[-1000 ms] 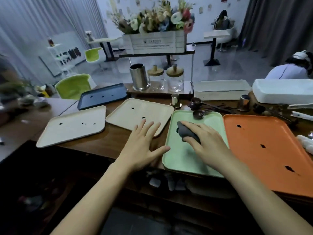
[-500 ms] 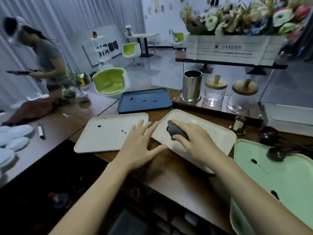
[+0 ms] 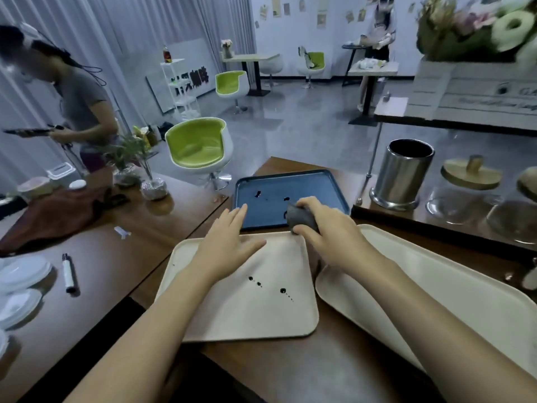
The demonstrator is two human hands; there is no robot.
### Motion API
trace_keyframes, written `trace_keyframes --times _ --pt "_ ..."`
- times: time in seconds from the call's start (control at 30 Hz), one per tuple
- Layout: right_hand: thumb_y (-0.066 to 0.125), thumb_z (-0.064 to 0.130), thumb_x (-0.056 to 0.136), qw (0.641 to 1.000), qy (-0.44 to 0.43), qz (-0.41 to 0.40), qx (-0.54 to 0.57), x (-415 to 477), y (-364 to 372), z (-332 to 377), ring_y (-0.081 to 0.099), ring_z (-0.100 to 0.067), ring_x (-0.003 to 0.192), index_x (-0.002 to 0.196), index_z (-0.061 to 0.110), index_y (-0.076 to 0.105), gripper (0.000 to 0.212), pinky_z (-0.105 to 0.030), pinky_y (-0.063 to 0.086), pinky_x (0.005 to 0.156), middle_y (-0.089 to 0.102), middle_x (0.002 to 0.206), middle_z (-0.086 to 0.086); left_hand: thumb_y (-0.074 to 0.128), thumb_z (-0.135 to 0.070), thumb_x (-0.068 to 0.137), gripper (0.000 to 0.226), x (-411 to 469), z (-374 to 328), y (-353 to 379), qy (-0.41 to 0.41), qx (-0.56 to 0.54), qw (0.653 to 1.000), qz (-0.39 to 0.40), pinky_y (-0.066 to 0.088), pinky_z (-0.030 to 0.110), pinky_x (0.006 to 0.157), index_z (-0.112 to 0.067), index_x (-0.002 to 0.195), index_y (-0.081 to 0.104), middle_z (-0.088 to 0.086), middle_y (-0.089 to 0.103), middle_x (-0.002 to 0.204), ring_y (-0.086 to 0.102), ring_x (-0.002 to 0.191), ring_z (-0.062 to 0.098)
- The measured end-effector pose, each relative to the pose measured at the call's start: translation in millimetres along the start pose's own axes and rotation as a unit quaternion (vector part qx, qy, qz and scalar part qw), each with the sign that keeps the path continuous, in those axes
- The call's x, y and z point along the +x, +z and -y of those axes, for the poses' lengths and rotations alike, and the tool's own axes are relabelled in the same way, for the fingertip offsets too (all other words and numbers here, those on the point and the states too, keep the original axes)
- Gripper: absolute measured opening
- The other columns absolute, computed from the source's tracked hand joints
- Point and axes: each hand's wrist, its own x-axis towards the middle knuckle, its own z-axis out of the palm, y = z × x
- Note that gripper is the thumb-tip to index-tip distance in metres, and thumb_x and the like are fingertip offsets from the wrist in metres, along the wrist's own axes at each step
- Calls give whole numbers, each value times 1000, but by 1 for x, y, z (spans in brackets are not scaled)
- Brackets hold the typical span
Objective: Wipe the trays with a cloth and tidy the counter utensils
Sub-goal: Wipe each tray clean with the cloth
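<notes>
A dark blue tray (image 3: 276, 187) with small black spots lies at the far end of the wooden counter. My right hand (image 3: 328, 231) holds a bunched grey cloth (image 3: 300, 216) over the blue tray's near right corner. In front of it sits a cream tray (image 3: 232, 315) with black specks near its middle. My left hand (image 3: 226, 245) rests flat with fingers spread on the far part of that cream tray. A second cream tray (image 3: 436, 292) lies to the right, partly under my right forearm.
A steel canister (image 3: 402, 173) and glass jars with wooden lids (image 3: 467, 187) stand on a raised shelf at the right. A side table at the left holds white plates (image 3: 20, 274), a marker (image 3: 68, 271) and a brown cloth. A person (image 3: 75, 103) stands at far left.
My view and both hands have moved left along the counter, from the green tray past the cream trays. The cloth hand now sits at the blue tray, the left hand on the left cream tray.
</notes>
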Motion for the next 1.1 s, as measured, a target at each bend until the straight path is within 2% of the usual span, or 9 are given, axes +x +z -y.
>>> trace_keyframes --times 0.1,0.17,0.23,0.3,0.4,0.6,0.83,0.97,1.1 --pt "54 46 97 999 -8 7 -39 59 20 16 56 -27 99 128 34 44 35 -45 45 89 65 110 0 54 -70 89 92 46 44 -6 -8 5 1000 8 38 44 115 -24 161 21 -4 39 155 36 142 18" --pt "53 46 97 998 -12 5 -55 94 39 24 54 -26 102 130 35 45 36 -46 43 93 63 117 1 50 -75 86 92 73 65 -2 -7 -4 1000 18 42 44 112 -27 159 23 -7 41 152 39 138 15" --pt "51 49 97 996 -3 19 -88 120 63 24 51 -27 113 135 36 46 40 -47 41 98 54 136 2 46 -80 85 94 98 82 7 7 -3 999 37 41 46 113 -27 159 23 -7 40 153 38 139 15" --pt "46 52 99 986 16 86 -145 131 87 16 38 -29 134 143 37 44 46 -49 35 106 38 154 3 48 -78 85 93 118 94 17 22 3 998 50 39 47 115 -25 158 23 -4 40 154 38 140 17" --pt "42 48 103 974 3 153 -167 128 111 1 19 -24 149 152 36 34 52 -47 26 115 25 162 5 56 -69 88 86 137 112 26 51 17 998 45 34 44 117 -20 153 28 0 43 148 40 137 20" --pt "40 43 104 975 -23 139 -170 136 126 3 27 -19 144 151 30 36 50 -36 27 115 29 160 5 27 -87 86 109 155 141 29 61 52 993 83 5 45 128 -14 164 5 4 8 171 3 158 21" --pt "12 42 102 969 -17 109 -221 175 146 7 19 -25 149 153 22 31 58 -45 22 119 24 163 -7 29 -78 93 98 157 150 39 91 72 992 54 5 46 128 -19 164 -2 -2 3 172 0 158 16" --pt "40 32 105 969 -5 79 -234 209 156 0 22 -33 147 150 18 38 47 -49 29 113 24 161 -10 30 -80 90 99 158 150 38 96 63 991 61 4 46 128 -22 164 -2 -6 4 172 -2 158 15" --pt "56 26 98 974 -1 -1 -226 242 170 3 45 -35 113 131 16 59 35 -50 45 88 49 135 -8 35 -78 88 101 158 148 37 94 50 992 60 4 46 128 -21 164 2 -5 7 172 -1 158 15"
